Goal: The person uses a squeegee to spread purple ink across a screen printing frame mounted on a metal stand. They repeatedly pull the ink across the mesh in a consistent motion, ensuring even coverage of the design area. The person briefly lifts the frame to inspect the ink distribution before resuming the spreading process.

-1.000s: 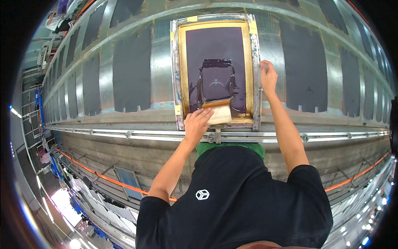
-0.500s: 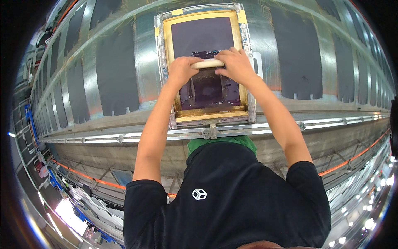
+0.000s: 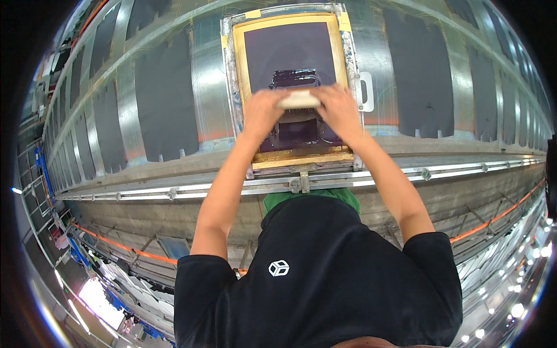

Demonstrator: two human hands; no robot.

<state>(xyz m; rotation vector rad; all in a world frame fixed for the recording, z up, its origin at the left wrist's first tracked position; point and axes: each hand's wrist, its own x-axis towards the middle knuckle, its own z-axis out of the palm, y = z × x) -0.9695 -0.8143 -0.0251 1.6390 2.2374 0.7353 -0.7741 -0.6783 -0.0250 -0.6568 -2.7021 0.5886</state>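
Note:
Both my hands grip a squeegee (image 3: 299,100) with a pale, rounded handle, held crosswise over a screen printing frame (image 3: 342,49). Around its left end my left hand (image 3: 265,112) is closed, while my right hand (image 3: 339,110) closes on the right end. Both hands are slightly smeared by motion. Glossy dark ink (image 3: 295,77) lies on the mesh just beyond the squeegee, and wet streaks show on the near side. Yellowish tape borders the dark mesh (image 3: 290,46). My hands and the handle hide the blade's edge.
A long metal printing table carries dark fabric panels (image 3: 165,95) to the left and others (image 3: 419,75) to the right. A white loop-shaped outline (image 3: 365,91) sits beside the frame. Along the near edge runs a metal rail (image 3: 232,187) with a clamp (image 3: 300,181) at the frame.
My hands and the squeegee have come a little nearer to me across the mesh. More of the glossy ink shows beyond the handle. The frame appears slightly farther right in view.

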